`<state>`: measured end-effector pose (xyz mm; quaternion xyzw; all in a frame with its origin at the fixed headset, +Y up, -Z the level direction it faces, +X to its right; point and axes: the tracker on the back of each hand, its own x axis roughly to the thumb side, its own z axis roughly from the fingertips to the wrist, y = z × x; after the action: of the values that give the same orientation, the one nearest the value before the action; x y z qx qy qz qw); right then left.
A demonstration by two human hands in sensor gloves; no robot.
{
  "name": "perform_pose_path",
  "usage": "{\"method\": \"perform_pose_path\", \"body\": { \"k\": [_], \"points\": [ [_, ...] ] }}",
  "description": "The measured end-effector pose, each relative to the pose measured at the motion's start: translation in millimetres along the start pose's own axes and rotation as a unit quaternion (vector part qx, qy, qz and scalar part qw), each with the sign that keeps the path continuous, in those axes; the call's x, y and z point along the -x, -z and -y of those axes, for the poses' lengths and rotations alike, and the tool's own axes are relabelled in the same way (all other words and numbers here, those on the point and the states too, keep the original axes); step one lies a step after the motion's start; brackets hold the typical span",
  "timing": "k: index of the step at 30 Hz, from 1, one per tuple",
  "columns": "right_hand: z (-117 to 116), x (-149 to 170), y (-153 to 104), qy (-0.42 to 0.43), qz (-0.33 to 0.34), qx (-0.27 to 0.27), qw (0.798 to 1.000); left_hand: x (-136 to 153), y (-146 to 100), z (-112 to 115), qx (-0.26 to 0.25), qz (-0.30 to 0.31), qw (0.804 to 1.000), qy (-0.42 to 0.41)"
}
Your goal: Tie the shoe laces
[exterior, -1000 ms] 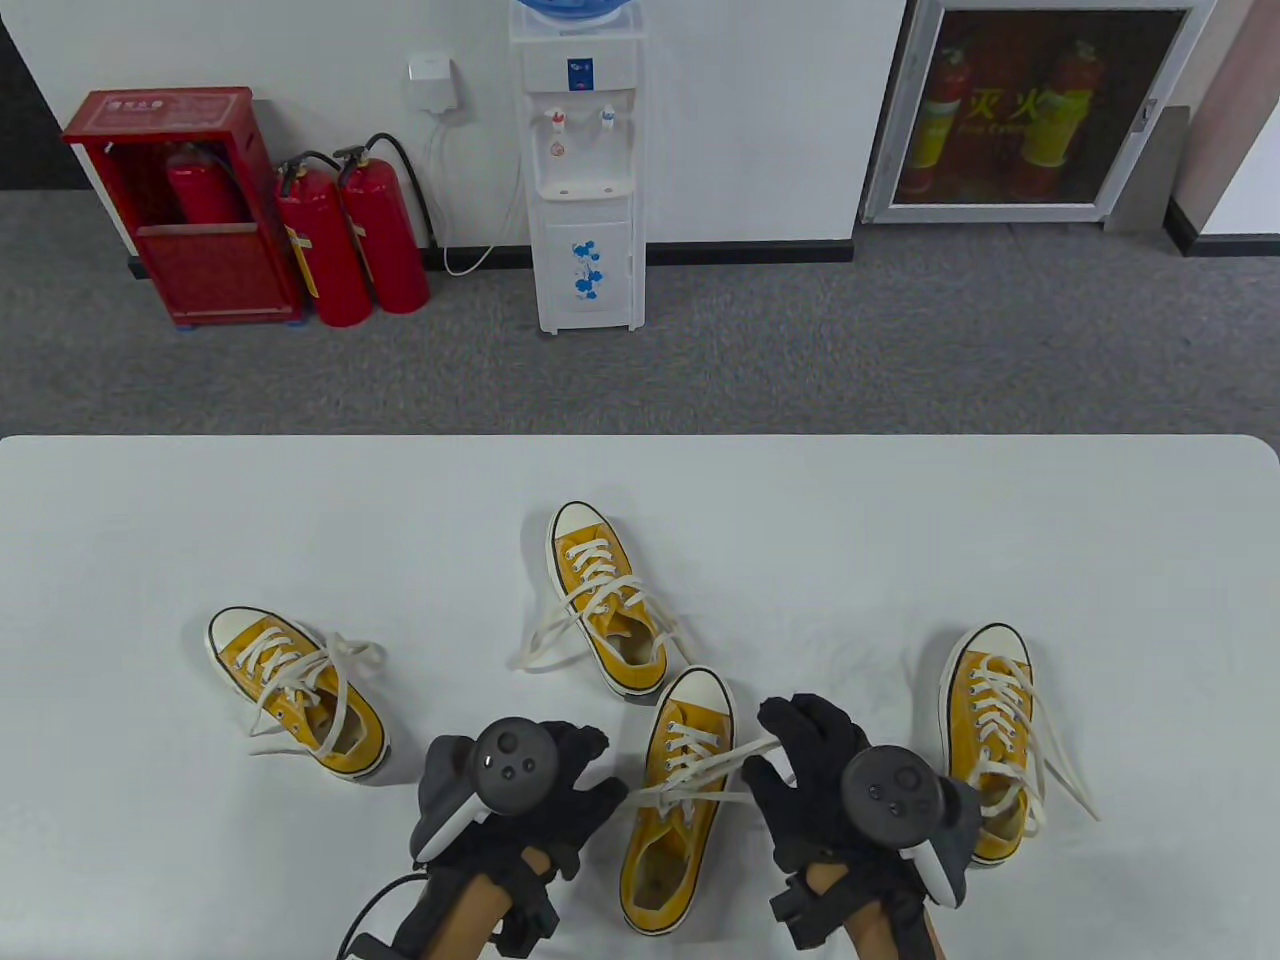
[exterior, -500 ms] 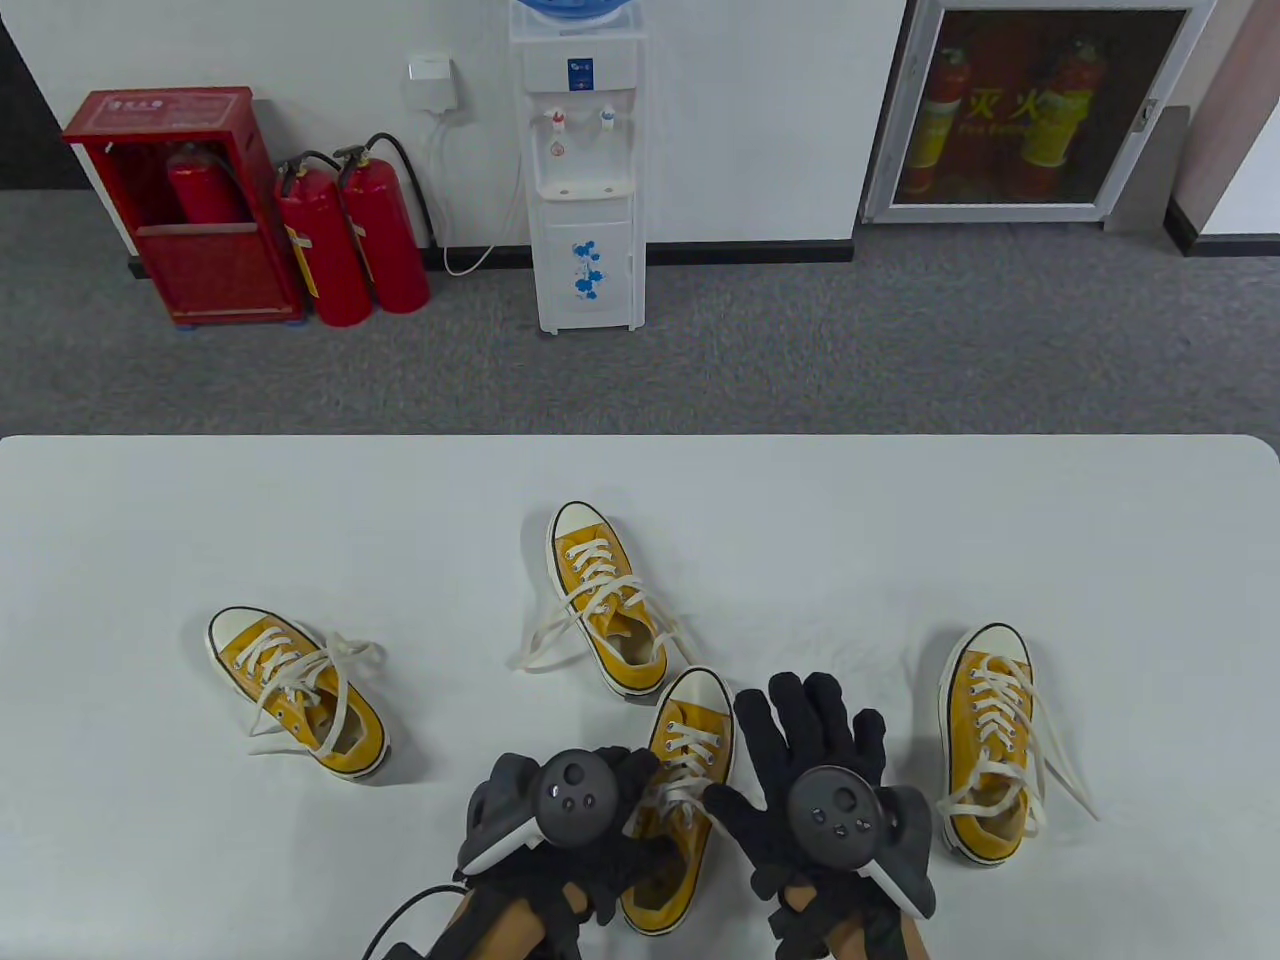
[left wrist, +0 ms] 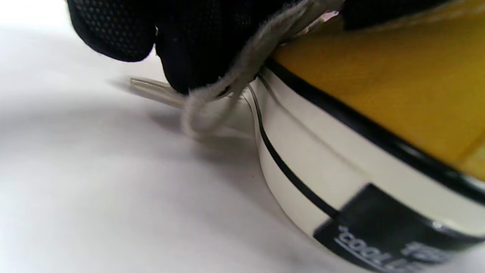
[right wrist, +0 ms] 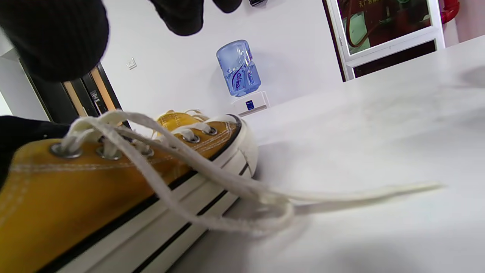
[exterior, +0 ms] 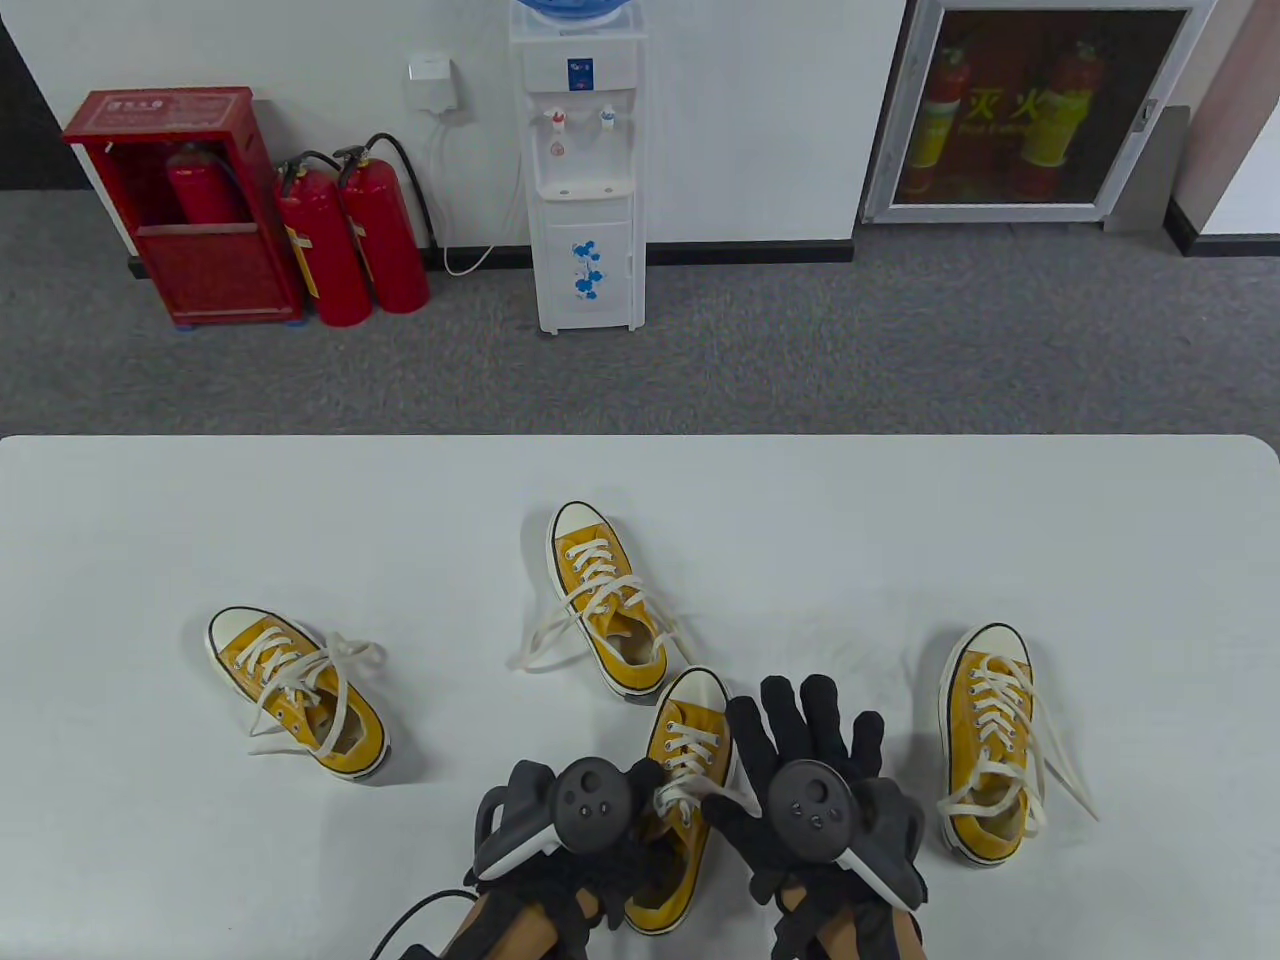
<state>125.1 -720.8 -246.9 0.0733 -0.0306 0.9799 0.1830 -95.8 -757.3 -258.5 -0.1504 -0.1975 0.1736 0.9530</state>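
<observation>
Several yellow canvas shoes with white laces lie on the white table [exterior: 1000, 540]. The nearest one, the centre shoe [exterior: 688, 742], points away from me between my hands. My left hand [exterior: 640, 790] lies curled over its left side and heel. In the left wrist view its fingers [left wrist: 178, 49] pinch a white lace [left wrist: 242, 64] against the shoe's sole edge [left wrist: 310, 151]. My right hand [exterior: 800, 730] rests beside the shoe's right side with fingers spread straight and holds nothing. The other lace end [right wrist: 235, 185] lies loose on the table next to the shoe [right wrist: 75, 189].
Three more yellow shoes with untied laces lie around: one at the left [exterior: 300, 690], one behind the centre shoe [exterior: 605, 600], one at the right [exterior: 990, 740]. Beyond the table stand a water dispenser [exterior: 585, 170] and red fire extinguishers [exterior: 350, 240].
Both hands came inward from pulling the laces apart. The right hand let go of its lace and spread its fingers. The left hand moved right, onto the shoe.
</observation>
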Motion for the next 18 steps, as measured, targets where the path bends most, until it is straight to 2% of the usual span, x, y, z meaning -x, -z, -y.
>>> {"method": "perform_pose_path", "body": {
  "k": [10,18],
  "points": [
    [0.3,0.6,0.0,0.009,-0.003,-0.006,1.000,0.4,0.6,-1.4,-0.012,-0.010,1.000,-0.003],
    [0.0,2.4,0.4,0.014,-0.006,-0.005,1.000,-1.2,-0.7,-5.7,-0.053,-0.016,0.998,0.031]
  ]
}}
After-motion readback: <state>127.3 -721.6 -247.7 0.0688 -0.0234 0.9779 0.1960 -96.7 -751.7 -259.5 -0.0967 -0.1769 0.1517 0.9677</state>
